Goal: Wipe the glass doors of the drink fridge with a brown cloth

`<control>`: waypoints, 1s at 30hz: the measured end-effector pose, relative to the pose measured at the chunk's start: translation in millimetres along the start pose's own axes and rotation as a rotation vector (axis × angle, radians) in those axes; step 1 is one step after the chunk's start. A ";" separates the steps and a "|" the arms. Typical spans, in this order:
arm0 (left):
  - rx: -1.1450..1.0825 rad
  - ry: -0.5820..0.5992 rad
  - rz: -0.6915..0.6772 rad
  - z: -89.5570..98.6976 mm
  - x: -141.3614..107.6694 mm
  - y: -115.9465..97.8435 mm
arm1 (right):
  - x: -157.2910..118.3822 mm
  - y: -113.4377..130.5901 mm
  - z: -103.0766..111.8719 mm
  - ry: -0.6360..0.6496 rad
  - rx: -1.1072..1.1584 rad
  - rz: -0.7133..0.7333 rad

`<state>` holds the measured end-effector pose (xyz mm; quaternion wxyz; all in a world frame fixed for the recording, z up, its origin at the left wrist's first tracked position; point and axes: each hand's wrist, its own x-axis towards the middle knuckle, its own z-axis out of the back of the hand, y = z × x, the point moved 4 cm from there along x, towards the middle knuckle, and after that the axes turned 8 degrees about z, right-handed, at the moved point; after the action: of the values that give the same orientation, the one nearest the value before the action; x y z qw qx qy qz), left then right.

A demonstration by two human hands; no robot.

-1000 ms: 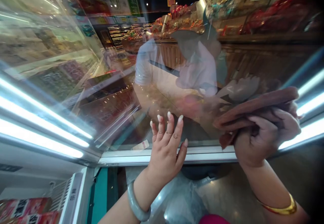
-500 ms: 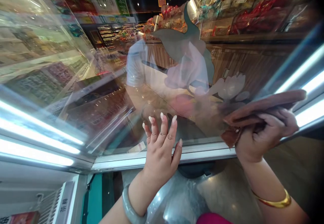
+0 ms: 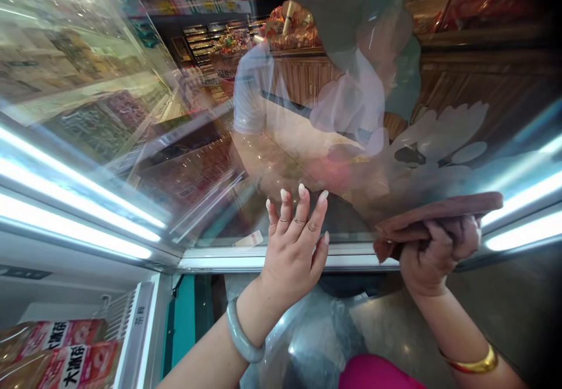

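A large glass door (image 3: 211,201) with a pale frame stands in front of me, full of reflections. My left hand (image 3: 293,248) has its fingers spread against or just in front of the pane, over the lower frame (image 3: 346,259); a grey-green bangle circles that wrist. On the right, my right hand (image 3: 439,254) grips a folded brown cloth (image 3: 443,210), which lies against or close to the glass. A gold bangle sits on the right wrist. White flower and grey-green leaf decals (image 3: 439,137) mark the pane above the cloth.
Lower left, an open fridge compartment holds bottles with pink labels (image 3: 79,365) behind a white wire rack (image 3: 120,313). Bright light strips (image 3: 65,225) show at both sides. A small white label (image 3: 249,239) sits low on the glass. Shop shelves appear through and in the pane.
The cloth and my right hand have moved left and slightly down over the pane. My left hand stays spread at the glass. The view has shifted, bringing the bottles into sight.
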<state>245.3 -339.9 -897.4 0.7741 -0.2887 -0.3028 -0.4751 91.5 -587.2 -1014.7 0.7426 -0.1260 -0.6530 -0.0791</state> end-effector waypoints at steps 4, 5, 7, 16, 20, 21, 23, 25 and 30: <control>0.000 -0.019 -0.004 -2.8 -0.4 0.4 | -44.4 31.9 -1.8 0.160 0.007 -0.001; 0.003 -0.029 -0.008 -3.8 -0.9 0.8 | -47.2 45.6 -5.2 0.182 0.018 0.027; 0.015 -0.039 -0.017 -6.4 -2.3 2.0 | -41.0 66.2 -13.6 0.207 0.034 0.058; 0.064 -0.021 -0.075 -12.1 -11.4 9.5 | -9.7 48.6 -3.7 0.151 0.053 0.076; 0.083 -0.048 -0.086 -14.3 -11.5 11.1 | -20.0 96.8 -19.4 0.235 0.096 0.122; 0.084 -0.052 -0.087 -14.5 -11.8 11.6 | -16.2 107.8 -26.3 0.246 0.112 0.131; 0.086 -0.049 -0.089 -14.2 -13.0 12.8 | -1.4 117.4 -36.2 0.203 0.135 0.129; 0.091 -0.031 -0.091 -13.6 -15.3 14.5 | 15.1 110.1 -37.3 0.109 0.145 0.105; 0.115 -0.020 -0.096 -16.7 -21.8 17.4 | 15.4 87.8 -23.3 0.103 0.150 0.075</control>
<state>256.4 -333.3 -927.1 0.7628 -0.2338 -0.3505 -0.4906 140.5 -509.3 -1009.5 0.7848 -0.0901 -0.6131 -0.0086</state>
